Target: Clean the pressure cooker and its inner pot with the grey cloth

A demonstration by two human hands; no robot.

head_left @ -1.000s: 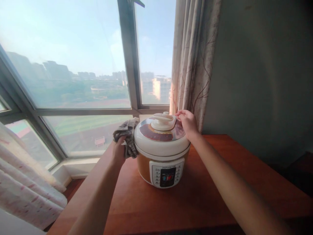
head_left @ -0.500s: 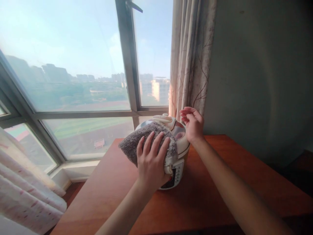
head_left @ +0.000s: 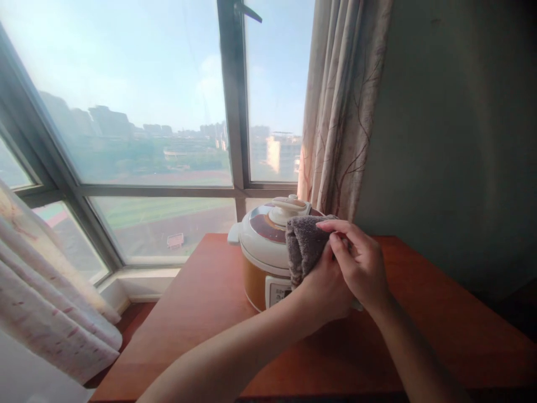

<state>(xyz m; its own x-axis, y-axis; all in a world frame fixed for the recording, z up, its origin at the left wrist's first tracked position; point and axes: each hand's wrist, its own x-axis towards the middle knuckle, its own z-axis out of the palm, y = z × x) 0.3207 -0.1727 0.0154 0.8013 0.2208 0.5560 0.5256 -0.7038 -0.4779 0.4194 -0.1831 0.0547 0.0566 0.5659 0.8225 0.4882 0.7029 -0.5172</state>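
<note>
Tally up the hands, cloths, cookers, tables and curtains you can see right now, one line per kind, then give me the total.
Left hand and right hand: 2 hands
Grey cloth: 1
Cooker: 1
Table: 1
Left-side curtain and right-side curtain: 2 curtains
Total: 7
</note>
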